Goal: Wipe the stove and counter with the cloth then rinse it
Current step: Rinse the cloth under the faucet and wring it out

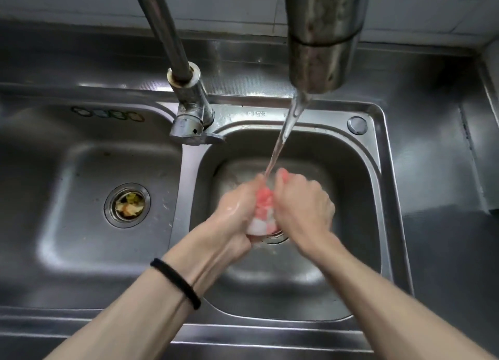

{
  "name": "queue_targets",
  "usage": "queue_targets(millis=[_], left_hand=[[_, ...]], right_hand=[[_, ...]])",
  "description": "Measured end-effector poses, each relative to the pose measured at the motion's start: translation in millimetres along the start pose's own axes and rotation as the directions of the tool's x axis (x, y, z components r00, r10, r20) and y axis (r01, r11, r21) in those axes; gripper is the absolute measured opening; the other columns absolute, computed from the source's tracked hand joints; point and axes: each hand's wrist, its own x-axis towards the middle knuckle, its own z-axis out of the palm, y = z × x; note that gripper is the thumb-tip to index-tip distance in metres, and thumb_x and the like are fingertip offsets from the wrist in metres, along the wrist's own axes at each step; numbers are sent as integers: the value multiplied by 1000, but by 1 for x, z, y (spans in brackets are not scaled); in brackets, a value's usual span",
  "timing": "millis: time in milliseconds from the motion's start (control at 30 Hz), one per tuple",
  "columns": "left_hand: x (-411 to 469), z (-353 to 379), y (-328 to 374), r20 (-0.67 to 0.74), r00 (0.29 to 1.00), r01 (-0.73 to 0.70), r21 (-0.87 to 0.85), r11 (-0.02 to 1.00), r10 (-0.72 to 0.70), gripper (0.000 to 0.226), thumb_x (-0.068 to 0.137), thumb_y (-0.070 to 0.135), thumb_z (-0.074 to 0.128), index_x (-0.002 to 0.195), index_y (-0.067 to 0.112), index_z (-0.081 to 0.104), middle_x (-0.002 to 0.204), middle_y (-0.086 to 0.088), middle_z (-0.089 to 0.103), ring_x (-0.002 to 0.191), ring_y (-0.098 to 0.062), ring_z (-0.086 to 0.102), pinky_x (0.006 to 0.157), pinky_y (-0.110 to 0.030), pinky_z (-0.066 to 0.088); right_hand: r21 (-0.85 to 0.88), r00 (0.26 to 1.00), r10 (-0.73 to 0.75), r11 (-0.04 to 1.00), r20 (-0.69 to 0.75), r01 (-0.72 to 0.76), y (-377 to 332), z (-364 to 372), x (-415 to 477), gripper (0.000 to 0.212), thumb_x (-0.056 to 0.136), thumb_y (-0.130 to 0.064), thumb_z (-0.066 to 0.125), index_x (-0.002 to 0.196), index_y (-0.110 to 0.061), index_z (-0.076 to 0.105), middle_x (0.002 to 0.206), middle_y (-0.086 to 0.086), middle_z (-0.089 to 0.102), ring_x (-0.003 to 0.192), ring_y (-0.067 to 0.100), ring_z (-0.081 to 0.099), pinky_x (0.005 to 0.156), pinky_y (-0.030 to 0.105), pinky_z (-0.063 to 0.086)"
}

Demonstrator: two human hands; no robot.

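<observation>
A pink and white cloth (263, 211) is bunched up between both my hands over the right sink basin (359, 176). My left hand (237, 214) grips its left side and my right hand (303, 206) grips its right side. A stream of water (283, 135) runs from the faucet spout (321, 41) down onto the top of the cloth. Most of the cloth is hidden inside my fists. The basin's drain (275, 237) peeks out just under the cloth.
The left basin (67, 197) has a drain strainer (127, 205) holding food scraps. The faucet base (193, 111) stands on the divider between the basins. Steel counter (445, 197) lies to the right, a tiled wall ledge behind.
</observation>
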Motion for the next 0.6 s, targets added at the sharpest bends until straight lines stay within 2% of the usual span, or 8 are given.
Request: queue_targets(millis=[33,100,167,267,333,433,500,600], left_hand=[[-5,1,-3,19,1000,-16,91,996,14,37,106,32,59,73,16,58,50,3,55,34,-7,49,36,-12,32],[-10,1,-10,68,997,-35,102,994,28,30,105,33,60,85,12,69,64,-3,68,46,-12,62,39,-17,43],[-9,3,-6,55,998,-40,7,999,40,29,105,27,58,88,9,74,77,-7,75,59,-17,70,49,-24,54],[-4,-6,3,-22,994,-110,-4,994,110,28,102,18,52,81,9,68,65,-3,71,52,-14,68,45,-22,50],[-2,-16,7,-75,986,-146,40,988,149,19,98,9,50,83,9,62,56,1,65,50,-12,63,50,-24,49],[4,-33,12,-113,966,-209,191,959,233,17,89,-5,49,94,2,64,55,-1,57,49,-12,49,47,-22,39],[5,-41,15,-162,934,-271,263,926,319,24,89,-9,49,104,0,67,71,-6,64,57,-14,53,50,-24,43],[3,-50,16,-209,876,-356,329,875,435,32,89,-11,49,106,8,68,92,-12,72,74,-21,64,59,-30,49]], right_hand=[[106,998,50,993,48,-55,4,-4,4,54,106,-47,28,104,-12,70,107,18,72,101,41,66,79,43,47],[387,990,99,913,100,-131,14,-10,11,54,105,-43,34,74,-15,69,91,18,74,91,39,67,78,44,48],[618,964,176,740,201,-264,14,-11,8,53,105,-37,41,61,-18,63,65,6,68,66,27,62,68,41,48],[794,838,228,271,496,-544,10,-14,8,35,107,-30,50,80,-14,65,49,-2,54,38,10,44,36,22,35],[790,800,170,138,576,-598,7,-21,7,28,107,-28,54,92,-7,65,49,0,55,36,7,43,30,16,31],[809,835,97,213,541,-548,7,-26,4,27,106,-29,57,92,-10,71,54,-1,60,40,6,49,34,16,38],[839,892,106,308,438,-449,7,-29,4,30,105,-28,56,87,-15,76,60,-7,68,47,4,60,43,17,47],[887,943,133,320,305,-332,11,-33,6,28,105,-23,55,90,-15,77,72,-7,76,61,1,69,56,18,53]])
